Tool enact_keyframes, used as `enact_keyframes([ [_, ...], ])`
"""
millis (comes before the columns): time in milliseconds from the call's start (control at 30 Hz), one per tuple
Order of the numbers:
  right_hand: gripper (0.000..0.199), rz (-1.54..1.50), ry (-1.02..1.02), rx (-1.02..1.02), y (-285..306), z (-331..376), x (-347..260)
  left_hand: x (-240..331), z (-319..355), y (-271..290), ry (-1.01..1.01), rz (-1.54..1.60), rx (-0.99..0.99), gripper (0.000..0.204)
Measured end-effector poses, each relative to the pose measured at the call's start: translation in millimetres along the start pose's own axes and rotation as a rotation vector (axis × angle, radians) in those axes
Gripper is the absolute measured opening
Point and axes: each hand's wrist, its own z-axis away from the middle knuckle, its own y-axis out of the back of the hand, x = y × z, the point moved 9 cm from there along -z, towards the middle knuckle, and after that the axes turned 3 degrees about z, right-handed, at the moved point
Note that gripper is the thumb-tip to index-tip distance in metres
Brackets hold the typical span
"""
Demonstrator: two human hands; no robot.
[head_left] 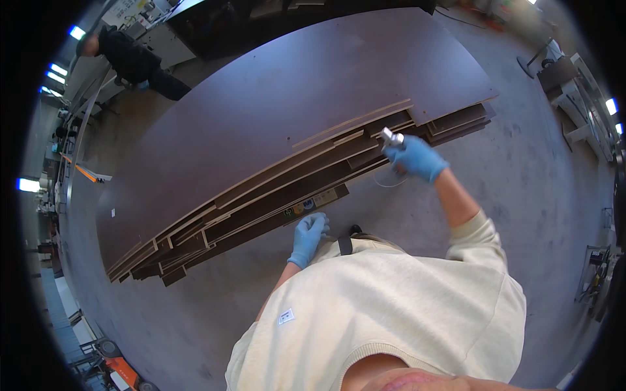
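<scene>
My right hand, in a blue glove, is closed round a small hand tool with a silver metal head. I cannot make out its exact kind. A thin pale loop of line hangs beneath that hand. It is above the near edge of a stack of dark brown panels, at the stack's right part. My left hand, also gloved in blue, is by my waist in front of the stack's near edge. Its fingers are loosely bent, with nothing visible in them. A large smooth brown panel covers the top of the stack.
Narrower boards and strips stick out unevenly along the near side. A person in dark clothes is beyond the panel at the far left. Machinery stands at the right, and an orange vehicle is at the lower left. Grey floor surrounds the stack.
</scene>
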Motion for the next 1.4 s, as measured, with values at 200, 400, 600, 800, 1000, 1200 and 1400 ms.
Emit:
enact_keyframes([
  [200, 0.033, 1.152, -0.231, 0.283, 107, -64, -69, -6, -2, 19, -0.023, 0.044, 0.049, 0.031],
  [400, 0.04, 1.164, 0.3, -0.307, -117, -81, -189, 5, -14, 33, -0.012, 0.052, 0.032, 0.032],
  [600, 0.058, 1.191, 0.422, -0.585, -259, -102, -233, 52, -23, 66, -0.127, 0.054, -0.007, 0.031],
  [800, 0.057, 1.183, -0.427, -0.095, -18, -195, -197, 133, 7, 146, -0.567, -0.14, 0.247, 0.027],
  [1000, 0.048, 1.388, -0.244, -0.593, -90, -160, -195, 231, 26, 162, -1.166, -0.67, 0.481, 0.029],
  [1200, 0.041, 1.436, -0.174, -0.159, -12, -265, -233, 260, -20, 137, -1.172, -0.854, 0.471, 0.031],
  [1400, 0.04, 1.261, -0.401, 0.035, 127, -364, -196, 249, -45, 127, -1.024, -0.876, 0.518, 0.03],
])
